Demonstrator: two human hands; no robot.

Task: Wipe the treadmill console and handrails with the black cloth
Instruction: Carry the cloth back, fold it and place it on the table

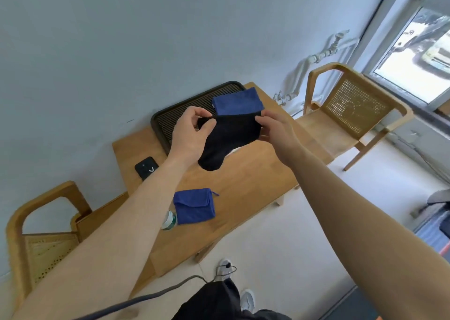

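While both hands, left hand and right hand, pinch its top corners, the limp black fabric cloth droops toward six o'clock, light and easily bunched.

head view | tilted, looks down over both forearms | wooden table near

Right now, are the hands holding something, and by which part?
Yes. Both hands hold the black cloth by its top edge: left hand fingers pinch one upper corner, right hand the other.
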